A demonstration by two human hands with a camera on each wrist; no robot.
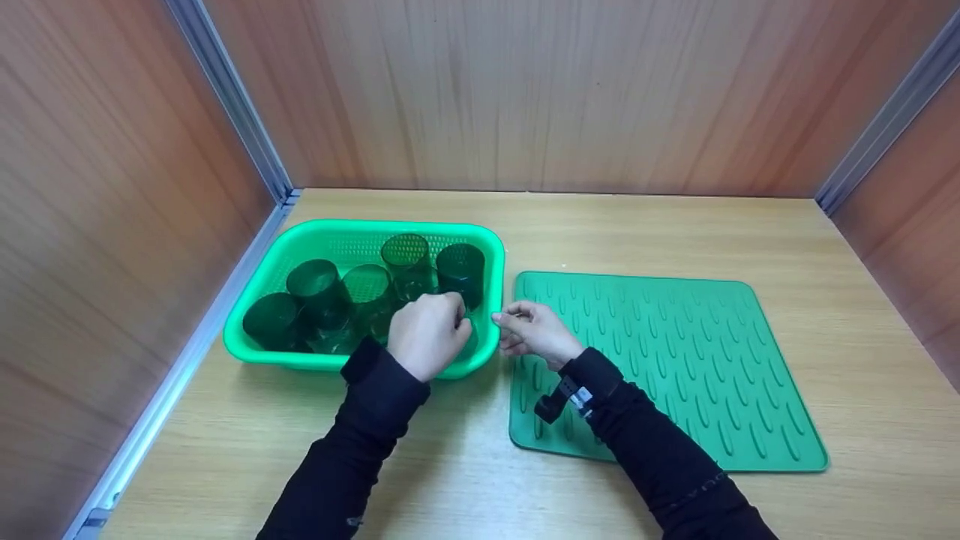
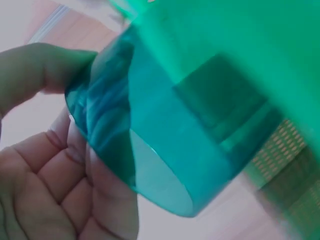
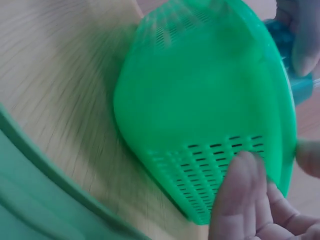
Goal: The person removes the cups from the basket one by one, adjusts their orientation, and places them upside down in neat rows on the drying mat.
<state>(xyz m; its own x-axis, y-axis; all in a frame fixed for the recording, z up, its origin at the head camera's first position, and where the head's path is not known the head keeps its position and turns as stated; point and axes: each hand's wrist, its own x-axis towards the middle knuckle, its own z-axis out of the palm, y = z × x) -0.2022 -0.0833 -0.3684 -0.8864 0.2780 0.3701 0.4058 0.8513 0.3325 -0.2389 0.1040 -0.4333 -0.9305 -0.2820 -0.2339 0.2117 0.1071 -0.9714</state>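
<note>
My left hand [image 1: 427, 335] is over the right front part of the green basket [image 1: 300, 229], gripping a teal see-through cup [image 2: 165, 115] between thumb and fingers. The thumb lies on one side of that cup and the fingers curl round the other. Several dark green cups [image 1: 315, 289] are in the basket, some tilted. My right hand [image 1: 541, 331] holds the basket's right end: in the right wrist view its fingers [image 3: 242, 190] lie against the slotted outer wall of the basket [image 3: 200, 100], with the thumb at the rim.
A green ridged mat [image 1: 675, 360] lies flat on the wooden table [image 1: 465, 480], just right of the basket. Wood-patterned panels [image 1: 525, 97] stand at the back and both sides, with metal strips [image 1: 247, 112] at the corners.
</note>
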